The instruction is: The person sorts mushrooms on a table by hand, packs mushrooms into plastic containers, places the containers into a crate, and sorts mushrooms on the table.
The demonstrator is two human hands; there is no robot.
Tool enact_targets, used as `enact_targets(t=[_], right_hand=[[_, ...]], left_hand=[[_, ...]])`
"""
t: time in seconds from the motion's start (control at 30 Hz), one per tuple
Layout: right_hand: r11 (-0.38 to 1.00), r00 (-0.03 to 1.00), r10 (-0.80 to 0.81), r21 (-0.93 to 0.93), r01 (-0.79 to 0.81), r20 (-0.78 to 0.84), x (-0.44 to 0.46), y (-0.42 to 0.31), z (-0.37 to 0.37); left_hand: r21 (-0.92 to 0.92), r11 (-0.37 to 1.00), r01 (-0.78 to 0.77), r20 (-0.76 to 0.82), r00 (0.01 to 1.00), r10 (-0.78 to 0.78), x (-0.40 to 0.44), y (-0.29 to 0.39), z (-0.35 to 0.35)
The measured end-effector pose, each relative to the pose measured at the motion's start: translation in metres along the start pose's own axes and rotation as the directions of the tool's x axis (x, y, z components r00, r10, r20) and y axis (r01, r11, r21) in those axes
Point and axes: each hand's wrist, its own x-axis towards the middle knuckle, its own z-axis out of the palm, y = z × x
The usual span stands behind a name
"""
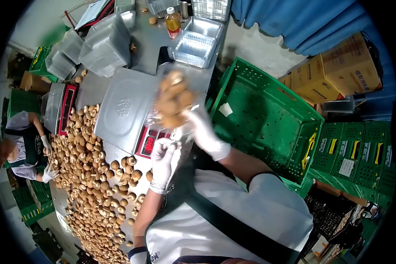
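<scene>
A clear plastic tray of brown mushrooms (174,99), blurred by motion, is held up in front of me beside the weighing scale's metal plate (124,109). My right hand (204,134), in a white glove, grips the tray's near side. Below it, my left hand (163,159), also gloved, is closed with its fingers pinched together; what they hold, if anything, I cannot make out. Just beyond that hand shows the scale's red display (148,143). A large heap of loose mushrooms (90,180) spreads over the metal table to the left.
Stacked clear trays (105,44) and more trays (196,44) stand at the back, near a bottle (172,22). A green crate (306,169) sits at my right. Cardboard boxes (339,72) lie beyond it. Across the heap, a co-worker's gloved hands (49,172) touch mushrooms beside a second scale (67,110).
</scene>
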Motion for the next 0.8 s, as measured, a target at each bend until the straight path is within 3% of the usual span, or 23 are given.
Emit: enact_targets(t=[0.03, 0.07, 0.1, 0.13, 0.17, 0.2, 0.27, 0.33, 0.4, 0.43, 0.47, 0.53, 0.57, 0.6, 0.67, 0.73, 0.8], right_hand=[[0.941, 0.945, -0.321, -0.135, 0.312, -0.055, 0.005, -0.009, -0.022], [0.764, 0.892, -0.452, -0.511, 0.394, 0.011, 0.003, -0.032, -0.058], [0.664, 0.783, -0.621, -0.553, 0.504, -0.031, 0.009, -0.042, -0.085], [0.625, 0.688, -0.706, -0.603, 0.496, -0.166, 0.011, -0.05, -0.105], [0.527, 0.587, -0.777, -0.745, 0.41, -0.227, 0.02, -0.05, -0.153], [0.451, 0.488, -0.845, -0.78, 0.433, -0.218, 0.024, -0.053, -0.178], [0.531, 0.553, -0.788, -0.752, 0.39, -0.27, 0.027, -0.048, -0.226], [0.701, 0.624, -0.685, -0.575, 0.422, -0.376, 0.044, -0.028, -0.263], [0.691, 0.706, -0.573, -0.708, 0.144, -0.416, 0.08, -0.006, -0.336], [0.5, 0.717, -0.521, -0.846, -0.184, -0.464, 0.084, -0.003, -0.331], [0.214, 0.706, -0.5, -0.861, -0.461, -0.502, 0.093, -0.003, -0.324], [0.223, 0.578, -0.787, -0.973, -0.058, -0.215, 0.144, -0.019, -0.366], [0.252, 0.549, -0.813, -0.967, 0.031, -0.194, 0.146, -0.042, -0.289], [0.272, 0.519, -0.837, -0.955, 0.121, -0.173, 0.139, -0.068, -0.186], [0.084, 0.485, -0.857, -0.883, 0.463, 0.173, 0.175, -0.091, -0.074], [-0.047, 0.423, -0.768, -0.702, 0.711, 0.48, 0.219, -0.092, 0.023], [0.036, 0.52, -0.551, -0.604, 0.796, 0.653, 0.232, -0.071, 0.125]], left_hand=[[0.114, 0.993, -0.018, 0.027, 1.0, 0.015, -0.002, 0.003, 0.004], [0.183, 0.978, -0.096, 0.076, 0.994, 0.083, -0.003, 0.005, 0.004], [0.189, 0.978, -0.085, 0.063, 0.995, 0.074, -0.005, 0.007, 0.001], [0.198, 0.977, -0.076, 0.036, 0.997, 0.07, -0.009, 0.009, -0.005], [0.134, 0.99, -0.052, -0.011, 0.998, 0.054, -0.014, 0.01, -0.012], [0.128, 0.99, -0.062, -0.04, 0.997, 0.067, -0.021, 0.01, -0.023], [0.206, 0.979, -0.013, -0.158, 0.986, 0.046, -0.039, 0.009, -0.043], [0.115, 0.99, 0.076, -0.324, 0.945, -0.035, -0.061, 0.001, -0.059], [0.125, 0.985, 0.12, -0.438, 0.897, -0.054, -0.083, -0.009, -0.075], [0.157, 0.98, 0.124, -0.452, 0.891, -0.04, -0.095, -0.015, -0.085], [0.18, 0.975, 0.13, -0.508, 0.861, -0.022, -0.107, -0.025, -0.093], [0.109, 0.988, 0.113, -0.58, 0.814, -0.029, -0.13, -0.04, -0.102], [0.116, 0.973, 0.199, -0.649, 0.757, -0.077, -0.142, -0.045, -0.104], [0.031, 0.981, 0.191, -0.691, 0.714, -0.117, -0.153, -0.053, -0.107], [-0.017, 0.984, 0.175, -0.75, 0.648, -0.128, -0.166, -0.049, -0.098], [-0.1, 0.989, 0.109, -0.74, 0.656, -0.148, -0.173, -0.05, -0.094], [-0.142, 0.985, 0.096, -0.76, 0.627, -0.171, -0.177, -0.054, -0.09]])
